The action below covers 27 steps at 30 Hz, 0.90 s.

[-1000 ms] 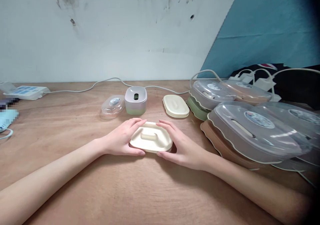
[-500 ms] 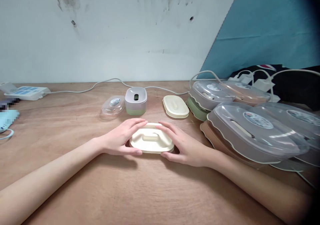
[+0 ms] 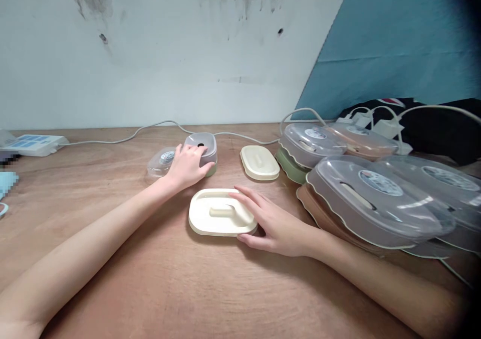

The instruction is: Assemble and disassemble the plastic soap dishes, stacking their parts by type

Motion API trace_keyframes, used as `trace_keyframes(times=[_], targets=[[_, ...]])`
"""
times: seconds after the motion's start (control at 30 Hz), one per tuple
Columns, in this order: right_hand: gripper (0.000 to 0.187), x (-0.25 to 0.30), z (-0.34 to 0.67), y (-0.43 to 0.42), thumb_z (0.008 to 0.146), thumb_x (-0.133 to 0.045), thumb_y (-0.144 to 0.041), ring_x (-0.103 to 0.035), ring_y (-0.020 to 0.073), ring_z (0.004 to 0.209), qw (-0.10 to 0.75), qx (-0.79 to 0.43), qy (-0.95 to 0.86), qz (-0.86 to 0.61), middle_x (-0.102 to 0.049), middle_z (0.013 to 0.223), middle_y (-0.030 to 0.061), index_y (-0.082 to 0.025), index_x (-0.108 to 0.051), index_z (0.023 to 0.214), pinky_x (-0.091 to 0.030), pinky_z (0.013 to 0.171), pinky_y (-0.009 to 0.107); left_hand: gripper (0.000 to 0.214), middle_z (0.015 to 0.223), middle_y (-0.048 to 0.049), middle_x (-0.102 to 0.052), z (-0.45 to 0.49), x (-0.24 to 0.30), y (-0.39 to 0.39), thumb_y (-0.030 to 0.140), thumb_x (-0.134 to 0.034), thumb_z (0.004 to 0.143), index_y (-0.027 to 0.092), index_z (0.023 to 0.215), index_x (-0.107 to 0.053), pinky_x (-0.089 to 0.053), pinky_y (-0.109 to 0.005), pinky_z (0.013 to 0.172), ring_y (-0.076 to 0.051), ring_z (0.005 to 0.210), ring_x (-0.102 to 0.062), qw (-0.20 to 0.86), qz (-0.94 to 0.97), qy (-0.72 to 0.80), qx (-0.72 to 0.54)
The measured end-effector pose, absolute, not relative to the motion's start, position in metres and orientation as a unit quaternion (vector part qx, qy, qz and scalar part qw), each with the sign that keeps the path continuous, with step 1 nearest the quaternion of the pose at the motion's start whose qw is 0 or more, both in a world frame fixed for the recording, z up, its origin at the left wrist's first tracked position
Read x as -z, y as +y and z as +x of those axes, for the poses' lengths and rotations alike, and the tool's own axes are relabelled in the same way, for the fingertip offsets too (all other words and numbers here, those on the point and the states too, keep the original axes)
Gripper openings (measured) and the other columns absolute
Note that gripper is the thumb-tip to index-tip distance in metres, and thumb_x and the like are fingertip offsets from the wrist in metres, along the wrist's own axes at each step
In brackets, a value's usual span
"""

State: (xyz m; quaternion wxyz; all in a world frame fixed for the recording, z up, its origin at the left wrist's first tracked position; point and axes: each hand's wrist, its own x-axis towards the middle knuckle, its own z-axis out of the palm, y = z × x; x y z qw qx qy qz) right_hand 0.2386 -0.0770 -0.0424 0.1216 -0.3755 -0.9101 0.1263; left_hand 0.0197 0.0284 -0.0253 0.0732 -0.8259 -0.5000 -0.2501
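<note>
A cream rectangular lid with a bar handle [image 3: 221,218] lies flat on the wooden table [image 3: 188,289] in front of me. My right hand [image 3: 268,221] rests against its right edge, fingers wrapped round the rim. My left hand [image 3: 187,165] has reached further back and closes over a small grey-lidded box with a green base [image 3: 209,151]. Just left of that box sits a small clear lid with a round label [image 3: 160,161].
A second cream lid [image 3: 259,162] lies behind the first. Stacked clear-lidded trays on green [image 3: 311,146] and brown [image 3: 370,201] bases crowd the right side. A white cable [image 3: 150,128] runs along the back to a power strip [image 3: 32,144] at far left.
My left hand let go of the cream lid and moved back to the small grey-lidded box. The cream lid came down flat on the table; my right hand stayed on it.
</note>
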Motion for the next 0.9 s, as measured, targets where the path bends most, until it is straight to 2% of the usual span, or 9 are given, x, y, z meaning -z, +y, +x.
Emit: trace_keyframes(times=[0.17, 0.27, 0.37, 0.47, 0.63, 0.77, 0.9], targets=[[0.072, 0.046, 0.239, -0.077, 0.081, -0.052, -0.042, -0.027, 0.0288, 0.131, 0.120, -0.118, -0.909, -0.382, -0.021, 0.145, 0.0195, -0.014, -0.020, 0.139, -0.032, 0.103, 0.042, 0.042, 0.108, -0.0107, -0.062, 0.012, 0.021, 0.029, 0.030, -0.061, 0.075, 0.012, 0.112, -0.054, -0.040, -0.041, 0.094, -0.025, 0.107, -0.052, 0.058, -0.796, -0.489, 0.351], [0.073, 0.048, 0.239, -0.078, 0.080, -0.053, -0.040, -0.028, 0.0290, 0.130, 0.147, -0.105, -0.902, -0.392, -0.022, 0.143, 0.0209, -0.011, -0.020, 0.138, -0.033, 0.103, 0.042, 0.055, 0.112, -0.0095, -0.059, 0.011, 0.019, 0.023, 0.026, -0.063, 0.072, 0.012, 0.122, -0.044, -0.043, -0.032, 0.093, -0.020, 0.108, -0.053, 0.041, -0.797, -0.450, 0.402], [0.069, 0.049, 0.240, -0.080, 0.077, -0.055, -0.034, -0.036, 0.0259, 0.124, 0.197, -0.106, -0.889, -0.400, -0.030, 0.136, 0.0190, -0.012, -0.024, 0.134, -0.036, 0.101, 0.038, 0.071, 0.109, -0.0080, -0.060, 0.008, 0.023, 0.007, 0.023, -0.066, 0.070, 0.016, 0.131, -0.031, -0.041, -0.033, 0.097, -0.021, 0.116, -0.049, -0.034, -0.839, -0.328, 0.433], [0.069, 0.051, 0.241, -0.081, 0.076, -0.056, -0.032, -0.038, 0.0249, 0.123, 0.225, -0.112, -0.874, -0.416, -0.033, 0.134, 0.0163, -0.015, -0.023, 0.134, -0.036, 0.101, 0.038, 0.072, 0.117, -0.0100, -0.057, -0.002, 0.035, -0.017, 0.021, -0.063, 0.075, 0.023, 0.136, -0.024, -0.043, -0.035, 0.094, -0.023, 0.118, -0.048, -0.102, -0.868, -0.244, 0.421], [0.071, 0.052, 0.243, -0.081, 0.078, -0.054, -0.031, -0.031, 0.0262, 0.129, 0.224, -0.125, -0.871, -0.418, -0.031, 0.139, 0.0154, -0.017, -0.016, 0.137, -0.032, 0.105, 0.042, 0.069, 0.122, -0.0120, -0.053, -0.022, 0.050, -0.043, 0.015, -0.059, 0.078, 0.024, 0.138, -0.024, -0.043, -0.036, 0.094, -0.023, 0.113, -0.052, -0.141, -0.883, -0.239, 0.379], [0.072, 0.051, 0.244, -0.080, 0.078, -0.053, -0.030, -0.032, 0.0280, 0.129, 0.221, -0.132, -0.868, -0.425, -0.032, 0.139, 0.0167, -0.017, -0.016, 0.137, -0.033, 0.103, 0.046, 0.066, 0.126, -0.0129, -0.050, -0.025, 0.051, -0.043, 0.015, -0.059, 0.079, 0.023, 0.136, -0.028, -0.046, -0.032, 0.088, -0.022, 0.110, -0.053, -0.143, -0.877, -0.251, 0.384], [0.072, 0.052, 0.245, -0.078, 0.078, -0.054, -0.031, -0.034, 0.0283, 0.129, 0.225, -0.141, -0.865, -0.426, -0.035, 0.139, 0.0168, -0.016, -0.016, 0.138, -0.034, 0.102, 0.046, 0.063, 0.125, -0.0136, -0.050, -0.023, 0.049, -0.041, 0.017, -0.059, 0.079, 0.021, 0.135, -0.029, -0.045, -0.034, 0.091, -0.023, 0.111, -0.053, -0.136, -0.881, -0.252, 0.376]])
